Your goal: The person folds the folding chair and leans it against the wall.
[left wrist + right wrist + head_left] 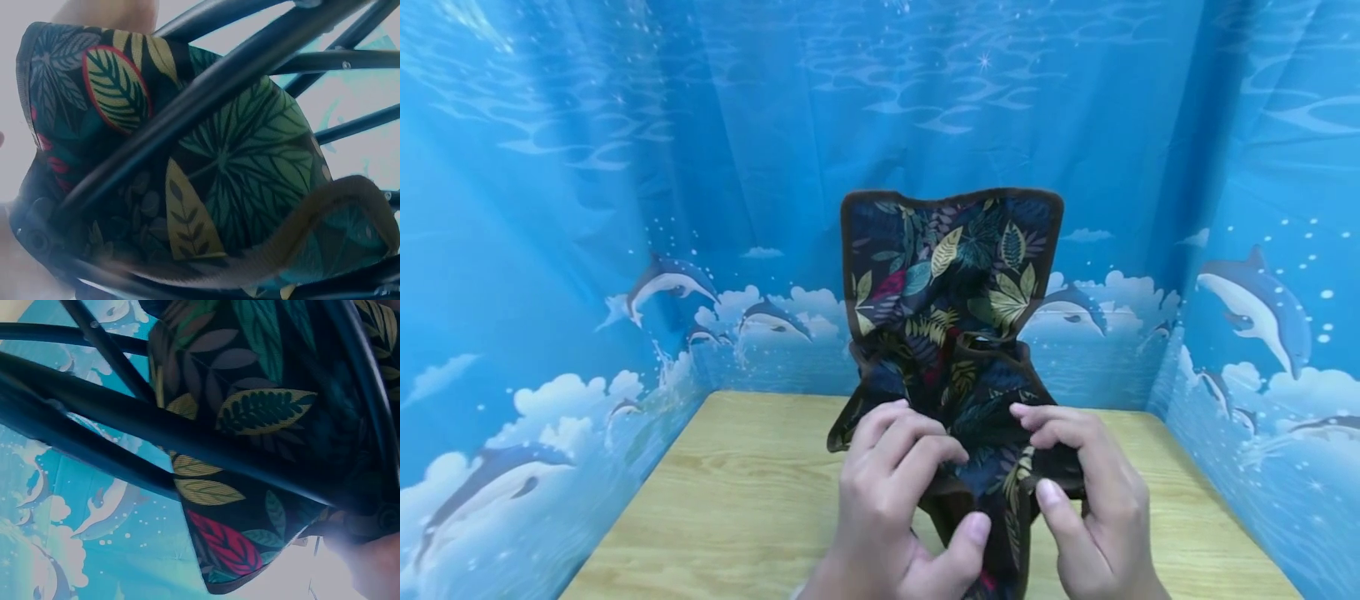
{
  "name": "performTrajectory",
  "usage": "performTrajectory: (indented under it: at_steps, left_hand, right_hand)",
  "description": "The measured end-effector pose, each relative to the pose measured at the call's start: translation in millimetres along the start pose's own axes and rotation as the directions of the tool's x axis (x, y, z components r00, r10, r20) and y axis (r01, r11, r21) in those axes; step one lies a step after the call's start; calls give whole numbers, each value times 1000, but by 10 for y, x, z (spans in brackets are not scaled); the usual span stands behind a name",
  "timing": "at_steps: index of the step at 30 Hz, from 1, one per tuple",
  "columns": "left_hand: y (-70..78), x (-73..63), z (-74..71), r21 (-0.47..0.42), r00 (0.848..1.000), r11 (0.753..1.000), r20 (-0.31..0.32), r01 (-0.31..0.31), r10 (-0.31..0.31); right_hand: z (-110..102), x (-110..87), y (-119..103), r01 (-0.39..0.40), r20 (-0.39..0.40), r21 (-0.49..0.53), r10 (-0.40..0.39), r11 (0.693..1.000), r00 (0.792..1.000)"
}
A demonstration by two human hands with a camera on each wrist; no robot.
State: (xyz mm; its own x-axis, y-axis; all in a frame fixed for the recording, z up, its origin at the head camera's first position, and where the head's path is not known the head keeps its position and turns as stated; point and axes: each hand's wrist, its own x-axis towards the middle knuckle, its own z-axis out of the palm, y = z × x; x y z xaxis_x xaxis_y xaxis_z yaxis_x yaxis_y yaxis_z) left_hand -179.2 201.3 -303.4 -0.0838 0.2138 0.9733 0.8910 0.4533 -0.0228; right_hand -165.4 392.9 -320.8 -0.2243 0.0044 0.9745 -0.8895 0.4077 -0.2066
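A small folding chair [940, 267] with dark leaf-print fabric and brown edging stands partly unfolded, its backrest upright and its seat sagging in the middle. My left hand [895, 500] grips the seat's near left corner, with bent fingers over the fabric and the thumb toward the middle. Around the near right corner, my right hand [1097, 492] holds with thumb and fingers on either side. Dark frame tubes [175, 112] cross below the fabric in the left wrist view. In the right wrist view, similar tubes [125, 419] run beside a hanging fabric flap [237, 531].
The chair stands over a light wood table [737, 475]. A blue curtain [775, 108] printed with dolphins and clouds closes off the back and both sides.
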Motion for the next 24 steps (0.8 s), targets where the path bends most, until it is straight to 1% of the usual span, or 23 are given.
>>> performTrajectory:
  at_steps: [2, 5, 9, 12, 14, 16, 19, 22, 24]
  left_hand:
    - [-9, -8, -5, -2, 1000, 1000, -2, 5, -5]
    - [-12, -21, -17, 15, 1000, 1000, 3, 12, -12]
    - [-8, -27, -25, 52, 1000, 999, -11, 4, -3]
    - [-28, -15, -24, 29, 999, 999, -33, -34, 35]
    - [-52, -7, -28, -6, 997, 998, -39, -70, 69]
    - [-75, -6, -37, -27, 994, 995, -43, -101, 100]
    - [-96, -8, -58, -42, 989, 989, -47, -141, 139]
    - [-108, -20, -77, -47, 986, 987, -60, -156, 153]
    - [-109, -28, -83, -50, 983, 985, -87, -166, 162]
  right_hand:
    - [-11, -37, 22, -18, 0, -14, 18, 1000, 1000]
    - [-29, -66, 53, -20, 9, -19, 20, 1000, 1000]
    - [-51, -73, 66, -17, 17, 48, 16, 999, 1000]
    - [-77, -64, 57, -6, 14, 117, 4, 993, 1000]
    - [-109, -61, 45, 3, 8, 134, -4, 991, 1000]
    - [-151, -67, 24, 3, 5, 127, -4, 992, 1000]
    - [-220, -93, -15, -16, -2, 81, 16, 997, 1000]
    - [-264, -128, -43, -51, -4, 48, 51, 998, 999]
    - [-284, -146, -47, -58, -4, 42, 59, 997, 998]
